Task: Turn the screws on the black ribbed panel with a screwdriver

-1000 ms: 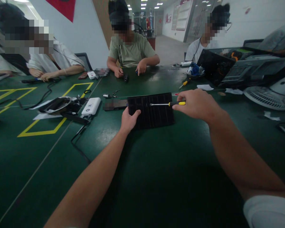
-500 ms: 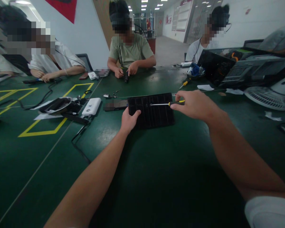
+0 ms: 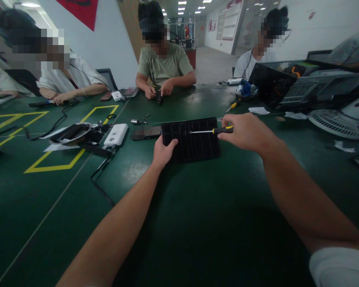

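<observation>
Your hands are apart, each gripping something in front of you over the dark green tabletop. Your left hand clamps the left edge of a black, ribbed rectangular panel, thumb across its face; whether the panel rests on the table or is lifted, I cannot tell. Your right hand pinches the black-and-yellow handle of a slim metal screwdriver, whose shaft lies across the panel, tip near its upper middle; contact there is too small to confirm. A flat, dark rectangular device sits just left of the panel, near a small silver metal cylinder.
</observation>
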{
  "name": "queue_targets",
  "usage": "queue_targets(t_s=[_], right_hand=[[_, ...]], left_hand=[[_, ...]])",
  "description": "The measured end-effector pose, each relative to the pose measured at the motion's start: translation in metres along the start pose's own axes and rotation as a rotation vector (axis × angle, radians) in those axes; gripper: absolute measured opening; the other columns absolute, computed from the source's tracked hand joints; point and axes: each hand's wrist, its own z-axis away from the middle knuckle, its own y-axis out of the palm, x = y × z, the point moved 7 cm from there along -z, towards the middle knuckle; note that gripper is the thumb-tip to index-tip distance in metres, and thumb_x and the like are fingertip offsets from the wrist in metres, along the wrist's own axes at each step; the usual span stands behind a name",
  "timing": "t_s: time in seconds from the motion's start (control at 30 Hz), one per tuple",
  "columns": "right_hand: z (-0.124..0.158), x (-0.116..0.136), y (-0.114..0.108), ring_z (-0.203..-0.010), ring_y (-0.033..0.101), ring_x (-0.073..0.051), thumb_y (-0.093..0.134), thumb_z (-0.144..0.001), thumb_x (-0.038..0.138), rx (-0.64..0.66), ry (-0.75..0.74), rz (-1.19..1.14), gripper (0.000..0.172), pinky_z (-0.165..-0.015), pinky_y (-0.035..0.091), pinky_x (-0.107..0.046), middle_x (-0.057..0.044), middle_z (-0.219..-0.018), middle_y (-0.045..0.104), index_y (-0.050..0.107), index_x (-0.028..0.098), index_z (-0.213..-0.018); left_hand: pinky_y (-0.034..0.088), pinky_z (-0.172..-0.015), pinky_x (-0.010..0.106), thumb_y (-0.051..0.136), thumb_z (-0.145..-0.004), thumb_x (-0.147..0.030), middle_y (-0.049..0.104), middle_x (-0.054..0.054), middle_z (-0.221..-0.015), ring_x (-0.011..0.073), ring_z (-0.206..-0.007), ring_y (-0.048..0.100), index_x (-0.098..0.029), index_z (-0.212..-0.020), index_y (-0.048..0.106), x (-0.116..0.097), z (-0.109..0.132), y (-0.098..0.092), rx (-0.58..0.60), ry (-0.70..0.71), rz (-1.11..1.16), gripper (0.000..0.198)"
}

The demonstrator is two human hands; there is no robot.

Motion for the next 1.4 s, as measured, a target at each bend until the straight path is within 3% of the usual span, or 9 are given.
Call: queue_targets(t_s=[0.47,0.7,1.4], right_hand=[[-0.0026,-0.0024,0.0037,-0.095,0.073,-0.034,0.068,-0.095,0.049,0.007,0.006,0.004,0.034,-0.077,0.049,-0.043,-0.015,-0.103,0.083,0.085,0.021,-0.107],[-0.0041,-0.0034,0.0062,-0.095,0.073,-0.036,0.057,-0.101,0.058,0.047,0.038,0.061,0.051,-0.075,0.048,-0.044,-0.018,-0.103,0.082,0.087,0.019,-0.112],[-0.0033,-0.0017,0.0066,-0.082,0.068,-0.030,0.058,-0.100,0.052,0.061,0.003,0.009,0.039,-0.071,0.041,-0.041,-0.012,-0.088,0.078,0.082,0.022,-0.106]], left_hand=[[0.062,-0.107,0.054,0.082,-0.082,-0.034,0.084,0.011,-0.115,0.0330,-0.109,0.079,-0.019,-0.113,0.076,0.0029,-0.0011,0.0002,-0.001,0.006,0.015,0.035],[0.063,-0.105,0.053,0.081,-0.082,-0.034,0.083,0.011,-0.113,0.0323,-0.107,0.079,-0.019,-0.111,0.076,0.0014,-0.0011,0.0004,0.007,0.015,0.012,0.033],[0.062,-0.105,0.054,0.081,-0.082,-0.035,0.083,0.012,-0.111,0.0322,-0.105,0.079,-0.019,-0.111,0.076,0.0026,-0.0018,-0.0002,0.006,0.016,0.008,0.034]])
